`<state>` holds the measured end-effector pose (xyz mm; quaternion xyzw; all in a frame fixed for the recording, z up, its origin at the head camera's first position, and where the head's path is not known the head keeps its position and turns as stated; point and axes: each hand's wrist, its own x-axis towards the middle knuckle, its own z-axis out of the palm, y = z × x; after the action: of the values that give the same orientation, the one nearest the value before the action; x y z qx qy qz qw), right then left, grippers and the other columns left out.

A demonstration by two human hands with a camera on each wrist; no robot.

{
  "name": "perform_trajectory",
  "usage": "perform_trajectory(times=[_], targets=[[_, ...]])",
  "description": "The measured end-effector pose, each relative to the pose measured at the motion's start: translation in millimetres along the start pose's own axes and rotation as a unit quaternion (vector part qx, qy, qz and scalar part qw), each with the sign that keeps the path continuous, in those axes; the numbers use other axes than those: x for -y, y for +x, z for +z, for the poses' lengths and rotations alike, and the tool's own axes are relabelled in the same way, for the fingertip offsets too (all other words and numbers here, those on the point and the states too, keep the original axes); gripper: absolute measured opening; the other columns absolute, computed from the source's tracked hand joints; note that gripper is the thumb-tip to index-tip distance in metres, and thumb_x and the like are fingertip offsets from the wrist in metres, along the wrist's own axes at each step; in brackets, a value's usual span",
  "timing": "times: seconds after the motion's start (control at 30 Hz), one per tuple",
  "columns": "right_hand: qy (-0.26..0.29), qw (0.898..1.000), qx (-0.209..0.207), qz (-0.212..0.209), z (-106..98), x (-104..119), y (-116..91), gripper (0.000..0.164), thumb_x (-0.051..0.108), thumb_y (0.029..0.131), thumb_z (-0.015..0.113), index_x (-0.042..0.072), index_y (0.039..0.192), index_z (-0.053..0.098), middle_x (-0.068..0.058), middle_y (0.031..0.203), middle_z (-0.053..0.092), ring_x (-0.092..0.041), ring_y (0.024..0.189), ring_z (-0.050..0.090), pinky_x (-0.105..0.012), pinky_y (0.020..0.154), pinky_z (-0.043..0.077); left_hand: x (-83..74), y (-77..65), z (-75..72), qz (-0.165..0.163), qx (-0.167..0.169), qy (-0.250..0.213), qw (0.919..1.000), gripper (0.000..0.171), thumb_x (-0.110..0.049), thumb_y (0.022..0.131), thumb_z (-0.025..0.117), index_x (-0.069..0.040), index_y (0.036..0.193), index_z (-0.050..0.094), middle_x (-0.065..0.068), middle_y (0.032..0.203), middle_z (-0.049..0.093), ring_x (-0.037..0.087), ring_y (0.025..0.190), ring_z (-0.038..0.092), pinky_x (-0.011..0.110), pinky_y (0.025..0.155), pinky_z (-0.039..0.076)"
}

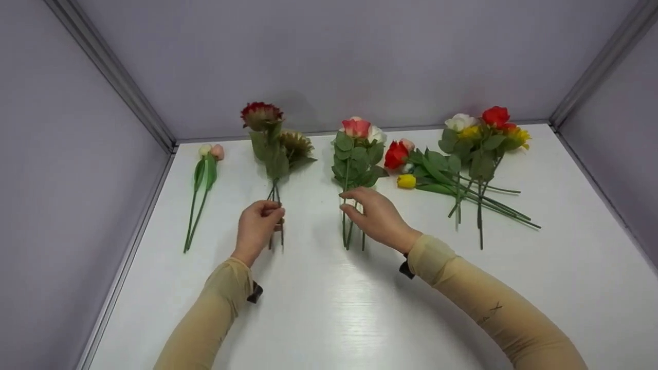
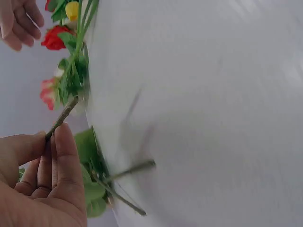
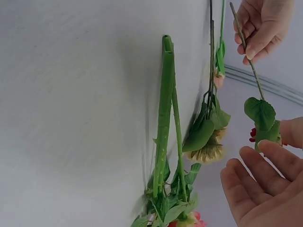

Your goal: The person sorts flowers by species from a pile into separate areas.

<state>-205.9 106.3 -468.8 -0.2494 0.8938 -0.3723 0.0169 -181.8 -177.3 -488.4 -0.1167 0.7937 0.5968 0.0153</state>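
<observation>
My left hand (image 1: pixel 258 226) pinches the stem (image 2: pixel 64 116) of a dark red, many-petalled flower (image 1: pixel 261 115) between thumb and fingertips. That flower is raised above the table; its head is mostly hidden in the right wrist view. Under it lies a brownish-yellow, many-petalled flower (image 1: pixel 296 145), with its stem ends (image 2: pixel 130 170) pointing towards me. My right hand (image 1: pixel 379 218) hovers over the green stems of a rose bunch (image 1: pixel 358 128), pink and white. Its fingers (image 3: pixel 255 177) are parted and grip nothing; contact with those stems cannot be made out.
Two pale tulips (image 1: pixel 211 152) lie at the left of the white table (image 1: pixel 349 318). To the right are a crosswise bunch with a red rose (image 1: pixel 397 155) and yellow tulip (image 1: pixel 406 181), and a mixed bunch (image 1: pixel 483 133) overlapping its stems. Grey walls (image 1: pixel 354 56) border the back and sides.
</observation>
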Motion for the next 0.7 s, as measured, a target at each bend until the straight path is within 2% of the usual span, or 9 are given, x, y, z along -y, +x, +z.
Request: perform_trajectory(times=[0.13,0.27,0.43,0.53,0.7], targets=[[-0.066,0.996,0.026,-0.051,6.6,7.0,1.8,0.039,0.033,0.104,0.062,0.011,0.137,0.064,-0.004,0.136,0.062,-0.021,0.130,0.054,-0.041,0.109,0.044,6.8,9.8,-23.2,-0.026,-0.021,0.019,0.9992,0.031,-0.011,0.100,0.066,0.005,0.127,0.064,0.016,0.109,0.068,0.024,0.093,0.069,0.030,0.077,0.060],[-0.098,0.990,0.049,-0.093,12.7,12.2,3.0,0.042,0.034,0.105,0.062,0.011,0.139,0.062,-0.006,0.140,0.060,-0.023,0.136,0.050,-0.040,0.113,0.040,11.3,15.3,-34.6,-0.043,-0.030,0.031,0.9981,0.030,-0.010,0.100,0.066,0.006,0.126,0.064,0.019,0.111,0.068,0.022,0.092,0.068,0.027,0.076,0.059],[-0.102,0.987,0.064,-0.110,16.6,12.2,2.1,0.041,0.034,0.105,0.061,0.009,0.137,0.064,-0.008,0.140,0.060,-0.025,0.137,0.049,-0.041,0.115,0.038,14.3,19.3,-37.7,-0.059,-0.016,0.060,0.9963,0.029,-0.009,0.101,0.065,0.007,0.125,0.066,0.019,0.111,0.069,0.022,0.092,0.068,0.027,0.075,0.059],[-0.093,0.988,0.069,-0.106,17.1,9.8,1.9,0.041,0.033,0.104,0.062,0.007,0.135,0.065,-0.010,0.140,0.060,-0.026,0.136,0.049,-0.042,0.115,0.037,15.4,20.5,-36.9,-0.057,-0.011,0.110,0.9923,0.028,-0.011,0.101,0.065,0.005,0.124,0.068,0.018,0.111,0.069,0.021,0.092,0.068,0.027,0.075,0.058],[-0.086,0.989,0.074,-0.094,16.9,5.9,1.9,0.040,0.032,0.104,0.063,0.005,0.135,0.066,-0.012,0.140,0.060,-0.028,0.136,0.049,-0.044,0.115,0.037,15.6,21.9,-34.1,-0.033,-0.003,0.195,0.9803,0.029,-0.013,0.101,0.064,0.004,0.124,0.069,0.018,0.112,0.071,0.022,0.090,0.068,0.031,0.075,0.056]])
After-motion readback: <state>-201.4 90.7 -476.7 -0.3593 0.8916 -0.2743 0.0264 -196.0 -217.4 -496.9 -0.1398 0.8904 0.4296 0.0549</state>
